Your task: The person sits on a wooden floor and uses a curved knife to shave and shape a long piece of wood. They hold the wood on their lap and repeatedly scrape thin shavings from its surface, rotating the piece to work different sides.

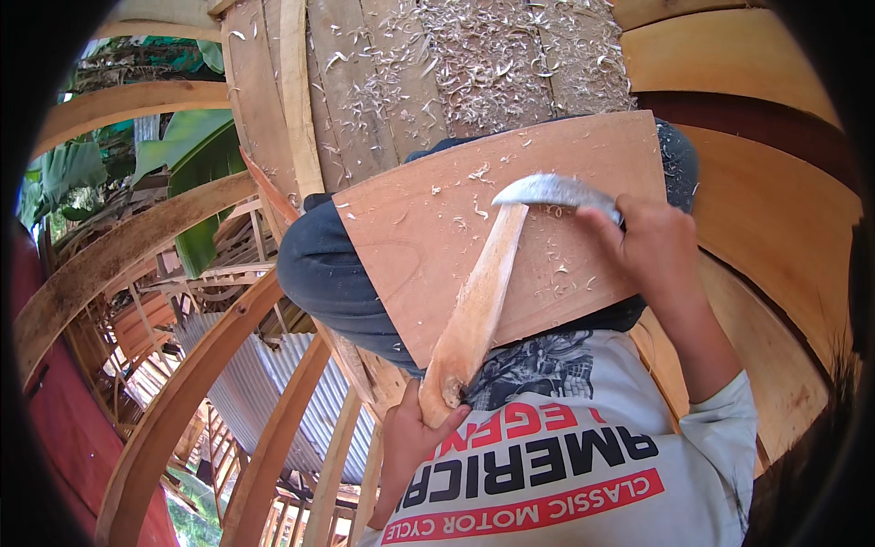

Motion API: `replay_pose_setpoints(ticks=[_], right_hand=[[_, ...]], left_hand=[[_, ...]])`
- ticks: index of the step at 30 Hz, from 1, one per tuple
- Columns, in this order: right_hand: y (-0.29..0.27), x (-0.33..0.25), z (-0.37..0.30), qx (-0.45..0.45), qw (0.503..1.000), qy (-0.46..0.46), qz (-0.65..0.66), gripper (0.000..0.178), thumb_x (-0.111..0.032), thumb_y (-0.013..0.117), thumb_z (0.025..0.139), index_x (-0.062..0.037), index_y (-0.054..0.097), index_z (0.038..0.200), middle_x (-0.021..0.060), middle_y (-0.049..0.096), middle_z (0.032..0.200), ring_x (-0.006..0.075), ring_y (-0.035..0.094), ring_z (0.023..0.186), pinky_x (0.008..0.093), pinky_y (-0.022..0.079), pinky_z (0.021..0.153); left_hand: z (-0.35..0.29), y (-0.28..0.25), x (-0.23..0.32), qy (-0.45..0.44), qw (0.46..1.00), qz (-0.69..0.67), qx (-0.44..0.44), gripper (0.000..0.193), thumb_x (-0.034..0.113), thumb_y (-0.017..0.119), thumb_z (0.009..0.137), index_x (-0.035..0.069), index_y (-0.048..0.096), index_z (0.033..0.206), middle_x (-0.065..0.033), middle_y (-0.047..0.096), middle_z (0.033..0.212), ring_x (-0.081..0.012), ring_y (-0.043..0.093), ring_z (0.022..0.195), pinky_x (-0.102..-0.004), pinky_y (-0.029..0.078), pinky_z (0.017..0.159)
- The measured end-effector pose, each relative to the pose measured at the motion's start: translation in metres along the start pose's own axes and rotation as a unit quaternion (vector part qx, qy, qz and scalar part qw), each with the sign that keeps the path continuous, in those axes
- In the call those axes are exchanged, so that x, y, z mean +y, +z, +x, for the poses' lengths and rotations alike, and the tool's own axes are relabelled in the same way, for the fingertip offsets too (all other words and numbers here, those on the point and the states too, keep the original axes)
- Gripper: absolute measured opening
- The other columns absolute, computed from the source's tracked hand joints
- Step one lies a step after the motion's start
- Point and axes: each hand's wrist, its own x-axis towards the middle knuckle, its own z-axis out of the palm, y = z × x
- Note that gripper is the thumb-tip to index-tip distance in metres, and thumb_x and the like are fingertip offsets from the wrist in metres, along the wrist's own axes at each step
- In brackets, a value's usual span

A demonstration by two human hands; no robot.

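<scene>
A flat wooden board (401,228) lies across my lap, sprinkled with a few shavings. A long tapered piece of pale wood (478,310) slants over it, its wide, rough end near my shirt and its narrow end pointing away from me. My left hand (419,438) is closed around the wide end. In my right hand (647,242) is a curved, sickle-like knife (551,189), its handle hidden inside the fist. The whitish blade arcs over the narrow tip of the wood, touching or just above it; I cannot tell which.
Curled shavings (492,77) cover the plank floor (355,109) beyond my knees. Curved timber ribs (196,401) rise on the left, with corrugated metal sheets (301,383) and banana leaves (196,155) outside them. Wide curved planks (775,219) form a wall close on my right.
</scene>
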Motion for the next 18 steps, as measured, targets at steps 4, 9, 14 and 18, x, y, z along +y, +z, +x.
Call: replay_pose_setpoints(ticks=[4,9,14,18], right_hand=[[-0.017,0.02,0.014,-0.014,0.998,0.062,-0.017,0.055,-0.053,0.059,0.082,-0.0013,0.064,0.064,0.0158,0.06,0.058,0.0327,0.061,0.055,0.04,0.048,0.051],[-0.006,-0.024,-0.028,-0.094,0.992,-0.065,0.062,0.049,-0.053,0.064,0.078,-0.0056,0.064,0.064,0.0135,0.06,0.059,0.0297,0.061,0.054,0.0378,0.047,0.051],[0.002,-0.015,-0.016,-0.052,0.997,-0.041,0.046,0.051,-0.056,0.063,0.077,-0.0064,0.064,0.064,0.0125,0.06,0.06,0.0291,0.061,0.054,0.0375,0.047,0.05],[-0.001,-0.011,-0.011,-0.045,0.999,-0.001,0.021,0.053,-0.059,0.061,0.076,-0.0071,0.064,0.064,0.0117,0.06,0.06,0.0294,0.061,0.054,0.0384,0.046,0.049]], left_hand=[[-0.001,0.003,0.0,-0.001,1.0,0.0,0.003,0.055,0.04,0.078,0.071,0.001,0.054,0.103,-0.016,0.067,0.076,-0.031,0.069,0.073,-0.0346,0.053,0.061],[0.0,0.0,0.006,0.008,1.0,0.01,0.005,0.054,0.04,0.078,0.071,0.001,0.054,0.1,-0.0162,0.067,0.076,-0.0311,0.069,0.073,-0.0346,0.052,0.06],[-0.001,0.001,0.002,0.001,0.999,0.038,0.01,0.054,0.04,0.079,0.07,0.001,0.054,0.098,-0.0162,0.067,0.074,-0.0317,0.068,0.071,-0.0351,0.052,0.058],[0.0,0.003,0.003,0.0,1.0,0.021,0.016,0.055,0.042,0.079,0.07,0.001,0.053,0.097,-0.0159,0.066,0.074,-0.0321,0.068,0.071,-0.0355,0.052,0.058]])
